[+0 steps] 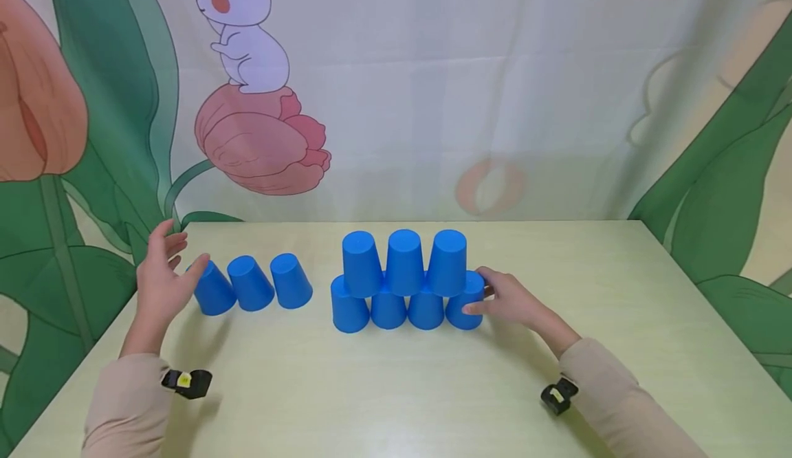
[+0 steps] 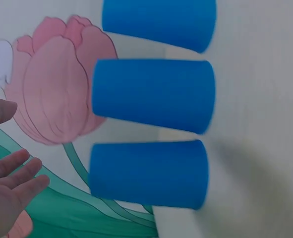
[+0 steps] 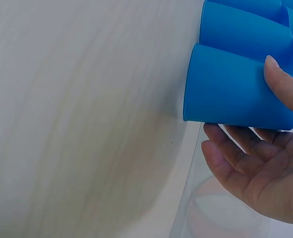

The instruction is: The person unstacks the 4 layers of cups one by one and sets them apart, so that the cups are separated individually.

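Blue cups stand upside down on the table. Three cups form an upper row, with its middle cup [image 1: 405,263], on a lower row of several cups. My right hand [image 1: 509,300] is at the right end of that lower row, its thumb across the front of the end cup [image 3: 235,91] and its fingers along the outer side. On the left, three single cups stand in a line: a left one [image 1: 215,291], a middle one [image 1: 250,284] and a right one [image 1: 291,281]. Beside the left one my left hand [image 1: 162,280] is raised, fingers spread, holding nothing.
The pale wooden table [image 1: 383,396] reaches back to a printed curtain [image 1: 396,135] with tulips and a white animal. A dark wrist camera [image 1: 188,382] is on the left sleeve, another camera [image 1: 559,395] on the right one.
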The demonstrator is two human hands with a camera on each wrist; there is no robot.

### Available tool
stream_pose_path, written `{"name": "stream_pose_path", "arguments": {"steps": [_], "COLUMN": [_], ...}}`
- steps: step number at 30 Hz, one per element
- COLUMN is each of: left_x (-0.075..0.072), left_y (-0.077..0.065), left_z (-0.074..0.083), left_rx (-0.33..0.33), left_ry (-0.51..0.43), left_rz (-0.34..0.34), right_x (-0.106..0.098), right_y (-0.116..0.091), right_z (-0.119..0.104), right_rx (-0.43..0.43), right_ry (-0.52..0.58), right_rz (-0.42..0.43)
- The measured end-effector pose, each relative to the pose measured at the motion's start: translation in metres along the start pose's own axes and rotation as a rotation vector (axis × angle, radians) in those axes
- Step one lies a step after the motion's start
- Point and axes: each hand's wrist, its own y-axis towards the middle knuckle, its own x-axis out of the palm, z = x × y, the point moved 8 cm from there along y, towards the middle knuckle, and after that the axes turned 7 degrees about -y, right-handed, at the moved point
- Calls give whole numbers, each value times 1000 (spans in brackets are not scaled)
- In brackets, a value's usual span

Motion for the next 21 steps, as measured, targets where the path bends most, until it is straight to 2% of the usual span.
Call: {"name": "stream_pose_path", "arguments": {"steps": [4,10,21], "left_x": [4,13,30], "left_y": [0,-2,-11], "left_z": [24,49,83], "left_rx": [57,144,291], "left_ry": [-23,-27,-14], "left_rz": [-8,-38,-75], "right_x": [-1,0,1], "right_y": [0,0,0], "right_z": [1,0,0], "right_rx": [1,-8,-11], "right_ry": [3,9,-6], "right_rz": [3,-3,-1]}}
